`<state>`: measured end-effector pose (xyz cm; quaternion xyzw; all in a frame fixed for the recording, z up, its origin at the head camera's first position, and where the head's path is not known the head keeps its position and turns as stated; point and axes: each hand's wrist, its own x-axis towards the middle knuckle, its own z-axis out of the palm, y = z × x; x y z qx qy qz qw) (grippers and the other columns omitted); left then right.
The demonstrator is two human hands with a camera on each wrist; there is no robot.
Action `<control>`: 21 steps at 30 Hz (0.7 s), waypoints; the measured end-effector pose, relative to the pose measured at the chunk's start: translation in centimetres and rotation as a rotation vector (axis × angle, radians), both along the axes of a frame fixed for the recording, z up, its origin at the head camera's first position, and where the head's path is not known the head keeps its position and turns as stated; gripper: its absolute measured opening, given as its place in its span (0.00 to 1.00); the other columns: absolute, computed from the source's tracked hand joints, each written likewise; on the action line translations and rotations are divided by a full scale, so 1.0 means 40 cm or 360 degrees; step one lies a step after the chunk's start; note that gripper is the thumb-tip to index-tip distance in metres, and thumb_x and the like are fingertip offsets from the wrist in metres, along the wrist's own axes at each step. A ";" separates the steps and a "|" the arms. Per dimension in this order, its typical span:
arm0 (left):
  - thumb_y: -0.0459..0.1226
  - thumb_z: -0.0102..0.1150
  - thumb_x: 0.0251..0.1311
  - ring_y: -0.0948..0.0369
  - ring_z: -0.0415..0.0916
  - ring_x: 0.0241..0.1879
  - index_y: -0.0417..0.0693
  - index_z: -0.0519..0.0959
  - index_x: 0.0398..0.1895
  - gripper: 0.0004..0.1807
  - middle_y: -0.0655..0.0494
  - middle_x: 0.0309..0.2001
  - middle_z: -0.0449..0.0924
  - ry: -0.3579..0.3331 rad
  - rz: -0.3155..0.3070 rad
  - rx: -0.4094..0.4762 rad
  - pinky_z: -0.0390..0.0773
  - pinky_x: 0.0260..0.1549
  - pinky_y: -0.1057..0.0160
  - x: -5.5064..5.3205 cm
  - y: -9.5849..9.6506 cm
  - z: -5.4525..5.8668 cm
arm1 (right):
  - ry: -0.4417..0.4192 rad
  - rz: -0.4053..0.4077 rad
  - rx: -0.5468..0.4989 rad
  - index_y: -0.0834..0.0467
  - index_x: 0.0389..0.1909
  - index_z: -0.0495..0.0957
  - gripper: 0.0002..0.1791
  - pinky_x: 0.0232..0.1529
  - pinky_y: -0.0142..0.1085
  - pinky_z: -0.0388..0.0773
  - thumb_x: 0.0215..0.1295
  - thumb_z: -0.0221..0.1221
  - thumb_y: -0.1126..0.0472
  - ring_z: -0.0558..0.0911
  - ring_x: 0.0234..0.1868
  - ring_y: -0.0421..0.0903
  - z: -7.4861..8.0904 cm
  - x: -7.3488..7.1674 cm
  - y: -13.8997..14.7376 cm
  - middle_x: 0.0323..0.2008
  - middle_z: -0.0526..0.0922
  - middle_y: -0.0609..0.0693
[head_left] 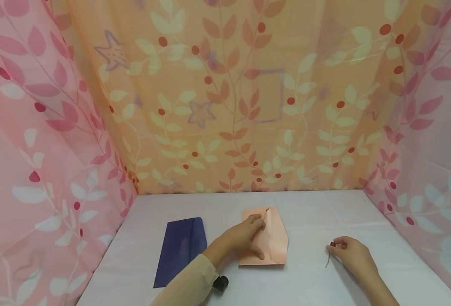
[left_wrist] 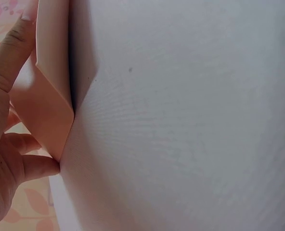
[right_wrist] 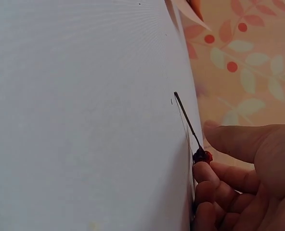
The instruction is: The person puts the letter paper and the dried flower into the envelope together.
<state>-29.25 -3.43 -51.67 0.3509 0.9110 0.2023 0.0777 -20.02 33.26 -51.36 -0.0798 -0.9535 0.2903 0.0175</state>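
Observation:
My left hand (head_left: 244, 236) spreads over a peach envelope (head_left: 280, 238), its fingers near the far edge and its thumb towards the near edge. In the left wrist view a fingertip touches a corner of the envelope (left_wrist: 44, 113), whose flap stands slightly raised. To the right, my right hand (head_left: 353, 255) holds a small dark red flower-like head (head_left: 333, 244) on a thin stem between thumb and fingers. The right wrist view shows the thin dark stem (right_wrist: 187, 118) pointing away from the fingers, just above the white tabletop.
A dark blue envelope (head_left: 175, 250) lies left of the peach one, partly behind the left forearm. A black object (head_left: 220, 283) shows at the left wrist. White cloth covers the table (head_left: 305, 284); patterned curtains (head_left: 225, 106) enclose its back and sides.

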 end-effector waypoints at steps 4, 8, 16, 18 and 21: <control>0.67 0.76 0.36 0.57 0.70 0.67 0.67 0.65 0.55 0.44 0.57 0.79 0.54 0.0019 0.0011 -0.0003 0.77 0.61 0.57 -0.002 0.001 0.002 | -0.0023 -0.0025 -0.0007 0.65 0.51 0.82 0.32 0.46 0.58 0.77 0.63 0.67 0.40 0.83 0.51 0.63 -0.002 -0.009 -0.001 0.46 0.87 0.62; 0.67 0.76 0.36 0.57 0.70 0.67 0.68 0.65 0.55 0.44 0.57 0.79 0.53 0.0015 0.0013 -0.0003 0.76 0.61 0.58 -0.003 0.002 0.002 | -0.0043 -0.0063 0.0018 0.66 0.51 0.82 0.33 0.45 0.58 0.77 0.64 0.65 0.39 0.83 0.50 0.65 -0.006 -0.017 -0.003 0.45 0.87 0.63; 0.67 0.76 0.36 0.56 0.70 0.66 0.67 0.65 0.55 0.44 0.56 0.79 0.53 0.0012 0.0003 -0.0008 0.77 0.60 0.58 -0.005 0.005 -0.006 | -0.0040 -0.0086 0.0013 0.63 0.42 0.84 0.21 0.41 0.56 0.77 0.62 0.68 0.47 0.84 0.44 0.61 -0.009 -0.019 -0.009 0.40 0.88 0.59; 0.67 0.76 0.36 0.56 0.71 0.66 0.67 0.65 0.55 0.44 0.56 0.79 0.53 0.0015 0.0005 -0.0014 0.77 0.60 0.58 -0.004 0.005 -0.006 | -0.0036 -0.0085 -0.0001 0.62 0.42 0.84 0.20 0.40 0.56 0.77 0.61 0.68 0.48 0.84 0.43 0.59 -0.009 -0.019 -0.009 0.40 0.88 0.58; 0.67 0.76 0.36 0.57 0.71 0.65 0.67 0.65 0.55 0.44 0.56 0.80 0.53 0.0011 0.0013 -0.0016 0.77 0.59 0.58 -0.002 0.004 -0.006 | -0.0028 -0.0084 -0.0038 0.62 0.43 0.84 0.19 0.41 0.56 0.77 0.63 0.67 0.50 0.84 0.44 0.60 -0.007 -0.018 -0.007 0.41 0.88 0.59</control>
